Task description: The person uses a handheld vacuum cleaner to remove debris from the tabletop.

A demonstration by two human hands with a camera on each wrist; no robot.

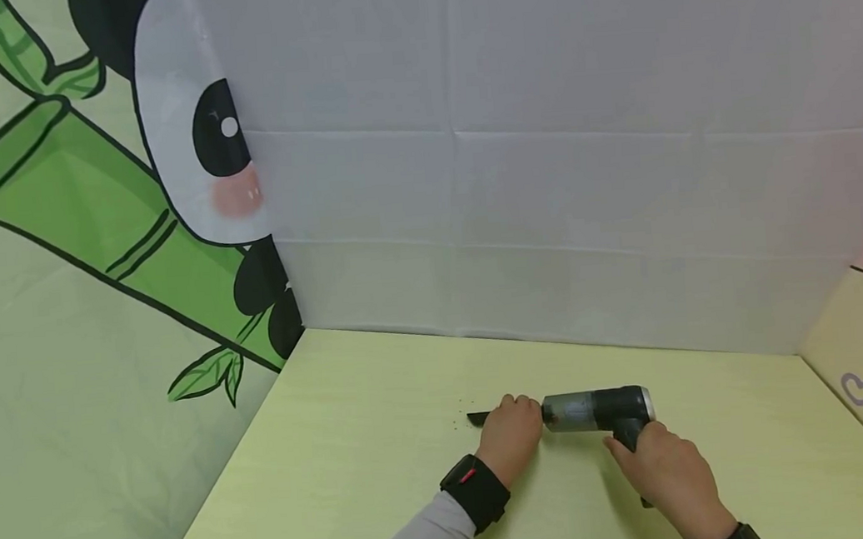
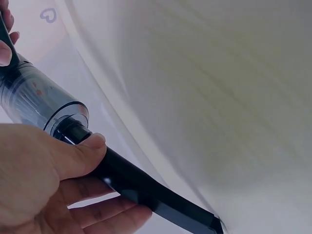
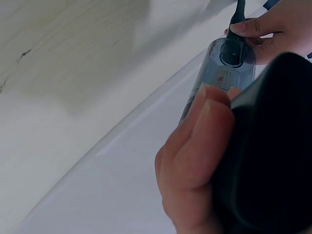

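Observation:
A handheld vacuum cleaner (image 1: 573, 412) with a clear dust cup and dark body lies level over the table, its nozzle toward the left. My right hand (image 1: 669, 472) grips its pistol handle (image 3: 275, 151), fingers wrapped round it in the right wrist view. With thumb and fingers, my left hand (image 1: 514, 435) holds the long black crevice nozzle (image 2: 141, 183) near where it joins the clear dust cup (image 2: 46, 97). The nozzle's slanted tip points at a scatter of tiny dark crumbs (image 1: 455, 424) on the table. Some reddish bits show inside the dust cup.
The pale yellow table (image 1: 341, 476) meets a whitish sheet wall (image 1: 548, 211) at the back. On the left stands a green panel with a bamboo print (image 1: 96, 201). A cream side panel with a printed heart (image 1: 860, 389) borders the right edge.

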